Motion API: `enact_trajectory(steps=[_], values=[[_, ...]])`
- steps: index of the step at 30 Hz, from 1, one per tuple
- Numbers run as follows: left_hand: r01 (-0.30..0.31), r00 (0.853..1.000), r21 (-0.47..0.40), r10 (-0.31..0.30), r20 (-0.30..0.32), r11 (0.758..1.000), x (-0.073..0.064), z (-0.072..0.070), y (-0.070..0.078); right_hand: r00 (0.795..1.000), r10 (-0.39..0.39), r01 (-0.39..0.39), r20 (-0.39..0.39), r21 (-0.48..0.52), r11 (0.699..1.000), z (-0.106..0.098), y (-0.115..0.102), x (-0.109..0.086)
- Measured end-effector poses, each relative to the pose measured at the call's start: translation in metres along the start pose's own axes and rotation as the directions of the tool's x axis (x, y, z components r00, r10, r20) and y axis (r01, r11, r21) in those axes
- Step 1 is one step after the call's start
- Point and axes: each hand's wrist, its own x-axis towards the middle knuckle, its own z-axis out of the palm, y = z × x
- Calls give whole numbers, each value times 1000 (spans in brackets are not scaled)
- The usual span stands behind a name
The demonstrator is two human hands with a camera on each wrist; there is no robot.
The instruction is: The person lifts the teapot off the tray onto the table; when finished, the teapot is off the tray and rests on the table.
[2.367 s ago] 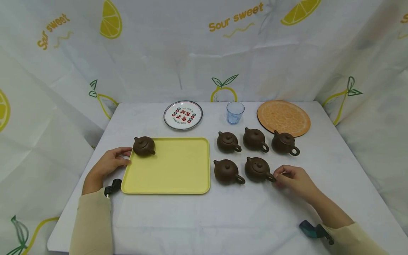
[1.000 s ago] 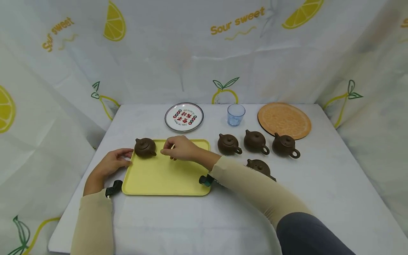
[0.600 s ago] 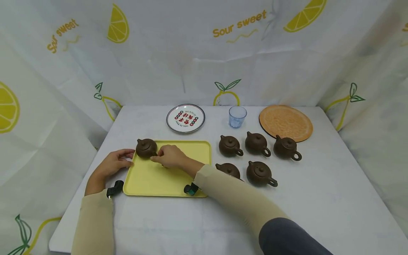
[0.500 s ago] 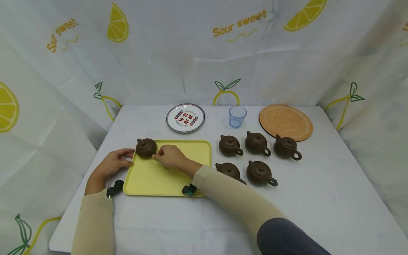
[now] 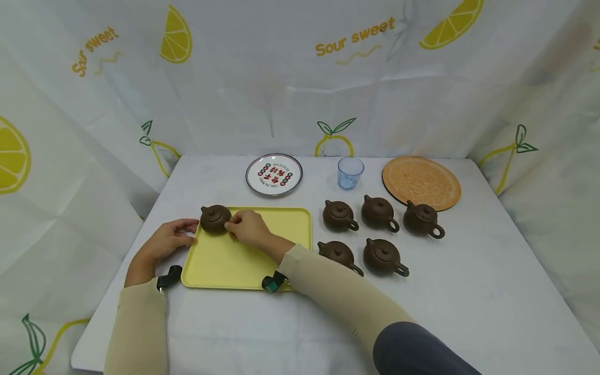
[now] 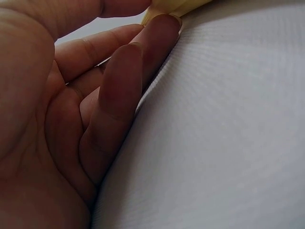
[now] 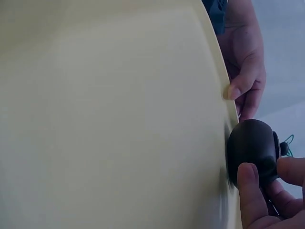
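Note:
A dark brown teapot point(image 5: 215, 219) sits in the back left corner of a yellow tray point(image 5: 234, 263). My right hand point(image 5: 250, 229) pinches it at the handle side, which the fingers hide from the head view; in the right wrist view, thumb and fingers point(image 7: 252, 200) close on that side. At the tray's left edge is my left hand point(image 5: 164, 242), its thumb over the rim and its other fingers outside it. The left wrist view shows those fingers point(image 6: 119, 81) bent close to the white cloth. Right of the tray stand several matching teapots point(image 5: 382, 256).
Along the back are a white plate point(image 5: 274, 175) with red lettering, a blue glass point(image 5: 350, 173) and a round orange mat point(image 5: 422, 182). My right forearm point(image 5: 347, 291) crosses the tray's front right corner and partly covers one teapot point(image 5: 338, 252).
My right hand has left the handle of a front teapot at the right, crossed left over the tray and taken hold of the teapot there. My left hand has stayed at the tray's edge.

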Motion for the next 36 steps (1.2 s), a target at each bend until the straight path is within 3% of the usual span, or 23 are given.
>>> enact_trajectory(steps=[9,15,23,32,36], values=[[-2,1000,20,2,4,1000,-7,-1,-6,1000,16,-16,5,21,1000,-8,6,-6],[-9,1000,23,9,10,1000,-3,-1,-6,999,32,-34,25,86,996,-28,9,-19],[15,1000,31,-15,5,999,6,-1,-1,999,33,-33,4,16,999,-76,7,-48],[19,1000,31,-19,3,999,3,-3,1,998,1,6,-70,109,994,-141,5,-85],[13,1000,34,-13,11,999,4,-4,-3,996,7,7,-94,146,989,-166,14,-101]])
